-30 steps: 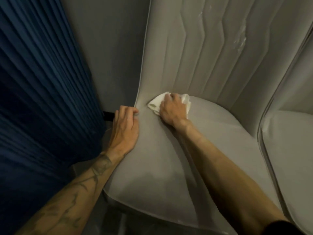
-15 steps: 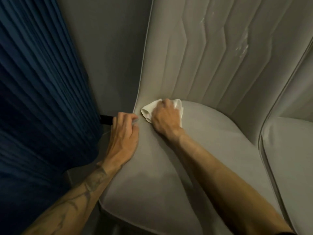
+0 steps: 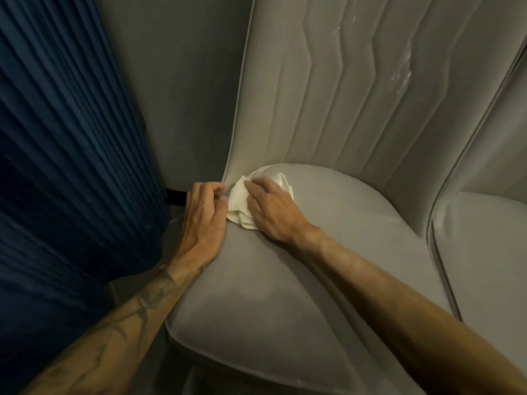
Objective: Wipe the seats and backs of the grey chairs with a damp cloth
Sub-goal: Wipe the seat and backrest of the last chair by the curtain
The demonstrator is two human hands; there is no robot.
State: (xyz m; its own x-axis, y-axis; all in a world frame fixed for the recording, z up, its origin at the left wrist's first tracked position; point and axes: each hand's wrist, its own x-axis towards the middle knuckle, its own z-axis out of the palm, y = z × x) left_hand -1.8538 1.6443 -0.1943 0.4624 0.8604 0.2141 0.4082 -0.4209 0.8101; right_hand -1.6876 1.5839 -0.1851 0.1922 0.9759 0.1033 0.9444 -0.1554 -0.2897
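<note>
A grey upholstered chair fills the view, its seat (image 3: 328,252) below and its quilted back (image 3: 328,89) rising behind. A crumpled white cloth (image 3: 239,201) lies at the seat's back left corner, where seat meets back. My right hand (image 3: 273,212) presses flat on the cloth, covering its right half. My left hand (image 3: 202,215) grips the seat's left edge, fingers curled over it, right beside the cloth and touching it. Pale smears show high on the chair back (image 3: 402,69).
A dark blue pleated curtain (image 3: 65,166) hangs close on the left. A grey wall (image 3: 182,81) stands behind. A black bar (image 3: 175,196) pokes out by my left hand. A second grey chair (image 3: 484,252) stands tight against the right side.
My right hand has slid the cloth leftward along the seat's back crease until it meets my left hand. The left hand has kept its hold on the seat edge.
</note>
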